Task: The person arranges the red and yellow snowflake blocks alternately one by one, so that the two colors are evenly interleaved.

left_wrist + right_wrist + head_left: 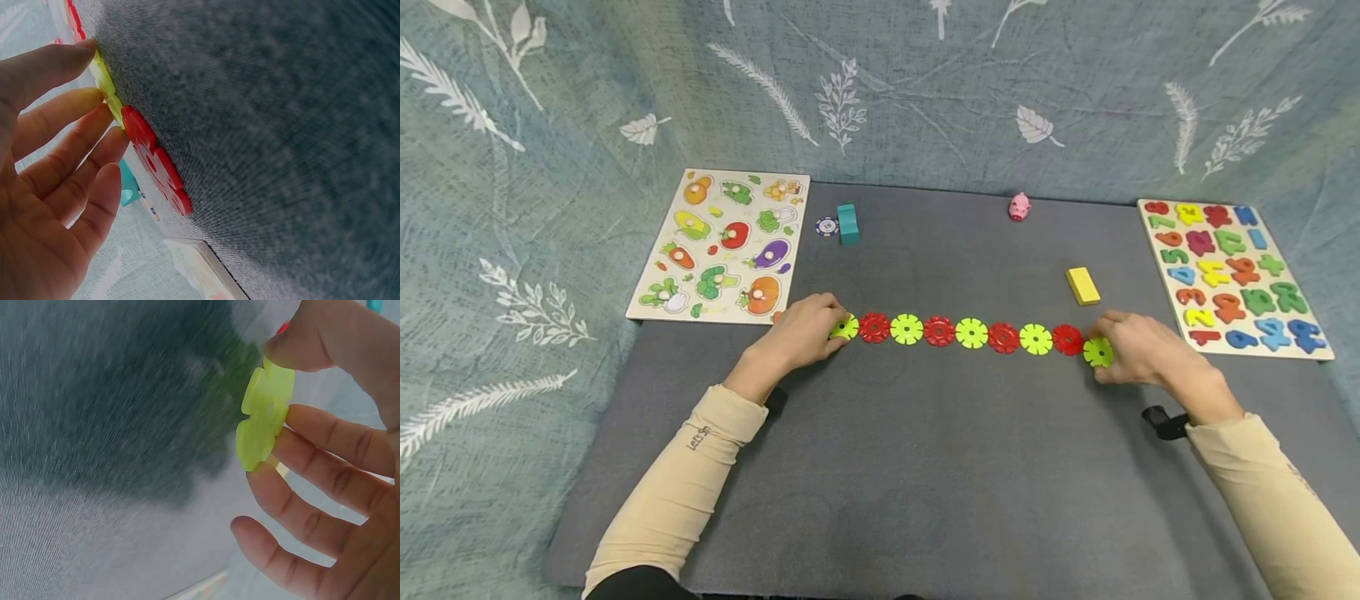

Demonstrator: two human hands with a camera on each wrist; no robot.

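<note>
A long row of linked flower-shaped plastic discs, alternating red (938, 330) and yellow-green (972, 333), stretches between the two hands. My left hand (808, 327) pinches a yellow-green disc (106, 81) near the left end, thumb on the near side and fingers on the far side. Beyond its little finger a red disc (156, 162) continues the row, mostly hidden by the hand in the head view. At the right end, my right hand (1138, 348) grips the last yellow-green disc (265, 415) between thumb and fingers, its little finger apart from the disc.
A vegetable puzzle board (711, 250) lies left, a number puzzle board (1232, 279) right. Behind the row are a poker chip (827, 227), a teal block (847, 224), a pink pig toy (1019, 207) and a yellow block (1082, 286). A patterned cloth (910, 92) hangs behind the grey table (925, 467).
</note>
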